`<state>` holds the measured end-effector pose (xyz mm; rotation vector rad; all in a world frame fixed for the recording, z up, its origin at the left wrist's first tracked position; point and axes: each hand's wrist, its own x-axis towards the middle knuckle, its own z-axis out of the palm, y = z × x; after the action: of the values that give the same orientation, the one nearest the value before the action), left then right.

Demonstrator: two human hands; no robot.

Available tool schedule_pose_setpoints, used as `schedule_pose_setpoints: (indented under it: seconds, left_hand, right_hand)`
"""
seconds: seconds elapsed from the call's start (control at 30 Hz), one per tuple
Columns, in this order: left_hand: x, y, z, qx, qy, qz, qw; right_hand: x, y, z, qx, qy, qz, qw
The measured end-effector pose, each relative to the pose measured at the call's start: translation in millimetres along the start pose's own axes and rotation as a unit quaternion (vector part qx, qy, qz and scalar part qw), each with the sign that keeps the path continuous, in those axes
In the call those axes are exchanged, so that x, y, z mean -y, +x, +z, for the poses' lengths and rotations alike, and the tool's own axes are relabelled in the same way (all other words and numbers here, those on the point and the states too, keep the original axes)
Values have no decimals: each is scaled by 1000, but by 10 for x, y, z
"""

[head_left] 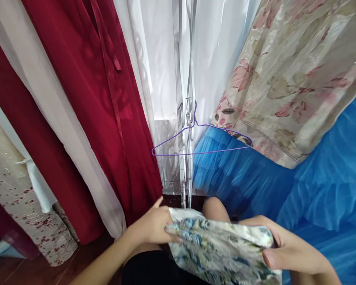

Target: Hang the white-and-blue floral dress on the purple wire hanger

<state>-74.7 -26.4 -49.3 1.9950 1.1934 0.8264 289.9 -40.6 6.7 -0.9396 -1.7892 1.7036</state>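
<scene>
A white cloth garment with a blue, green and yellow floral print spreads between my two hands, above my lap. At its left end my left hand grips a bunched edge, the thumb pointing up. My right hand is closed on the other end, thumb on top and fingers behind the cloth. I cannot tell what kind of garment it is. Beyond the hands, a purple wire hanger hangs bare by its hook from a white hanging strap with loops.
Dark red drapes and pale sheer cloth hang on the left. White curtains hang behind the hanger. To the right are a pink floral dress and blue ruffled tulle. Dark red floor tiles show at lower left.
</scene>
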Motion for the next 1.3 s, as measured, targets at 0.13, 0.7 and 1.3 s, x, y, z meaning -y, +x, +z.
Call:
schedule_pose_setpoints:
  seconds: [0.13, 0.7, 1.3]
  left_hand:
    - [182, 250, -715, 20, 135, -36, 990]
    - [0, 1294, -1653, -172, 232, 18, 957]
    - [-653, 1348, -1423, -229, 278, 178, 916]
  right_hand:
    - [317, 262, -191, -56, -87, -25, 994]
    - [313, 1585, -772, -317, -412, -154, 840]
    - [343, 1039, -748, -477, -352, -205, 779]
